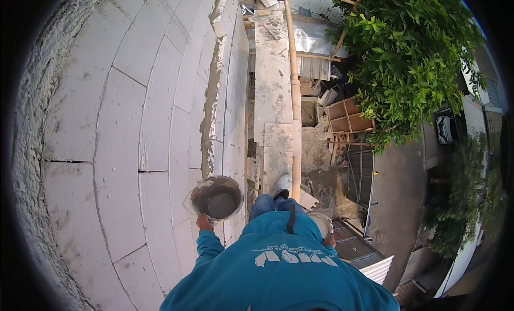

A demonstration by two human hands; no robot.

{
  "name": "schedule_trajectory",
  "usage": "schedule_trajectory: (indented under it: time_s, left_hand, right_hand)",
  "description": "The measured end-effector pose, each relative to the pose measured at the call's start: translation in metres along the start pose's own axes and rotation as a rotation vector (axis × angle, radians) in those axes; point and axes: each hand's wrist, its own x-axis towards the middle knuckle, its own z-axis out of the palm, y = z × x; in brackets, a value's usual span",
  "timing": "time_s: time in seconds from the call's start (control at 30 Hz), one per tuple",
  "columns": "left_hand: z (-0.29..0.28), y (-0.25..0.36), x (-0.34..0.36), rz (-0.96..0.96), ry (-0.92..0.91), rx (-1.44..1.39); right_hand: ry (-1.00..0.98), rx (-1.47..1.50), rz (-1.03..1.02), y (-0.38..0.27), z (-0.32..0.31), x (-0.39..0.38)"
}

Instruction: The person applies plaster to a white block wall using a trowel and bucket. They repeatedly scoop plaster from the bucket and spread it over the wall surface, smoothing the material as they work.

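Observation:
My left hand (204, 223) is closed on a round bucket (217, 199) with grey material inside, held at the face of a white block wall (118, 123). A ridge of grey mortar (208, 137) runs along that wall. My right hand (330, 239) is low beside my hip, mostly hidden by my teal sleeve, at a pale round container (320, 221) that is partly covered by my body; it seems closed on that container. My shoe (282, 183) rests on a narrow plank walkway (276, 81).
A bamboo pole (295, 86) runs along the walkway's right edge, with a drop beyond it. Below are wooden frames (345, 114), debris and metal roofing (358, 241). A leafy tree (407, 59) overhangs at upper right. Small tools (270, 31) lie farther along the planks.

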Motion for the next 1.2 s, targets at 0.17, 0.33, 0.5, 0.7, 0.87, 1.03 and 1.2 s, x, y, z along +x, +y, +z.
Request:
schedule_trajectory:
  time_s: [0.17, 0.33, 0.5, 0.7, 0.87, 1.03, 1.2]
  left_hand:
    - [0.026, 0.045, 0.014, 0.451, -0.113, 0.74]
    - [0.074, 0.081, 0.029, -0.128, 0.017, -0.23]
    - [0.083, 0.089, 0.043, -0.058, -0.068, -0.038]
    - [0.124, 0.089, 0.056, -0.362, 0.0, -0.358]
    - [0.168, 0.13, 0.031, -0.39, 0.078, -0.31]
    - [0.223, 0.205, 0.034, -0.381, 0.112, -0.254]
    - [0.273, 0.241, 0.066, -0.335, -0.006, -0.287]
  right_hand:
    - [-0.017, 0.326, 0.002, -0.031, -0.032, 0.044]
    - [0.014, 1.415, 0.421, -0.085, -0.061, 0.094]
    - [0.041, 1.519, 0.479, -0.138, -0.124, 0.123]
    - [0.005, 1.412, 0.595, -0.195, -0.18, 0.169]
    - [-0.107, 1.18, 0.472, -0.225, -0.192, 0.225]
    - [-0.05, 0.84, 0.135, -0.257, -0.2, 0.254]
    - [-0.046, 1.314, 0.492, -0.344, -0.278, 0.27]
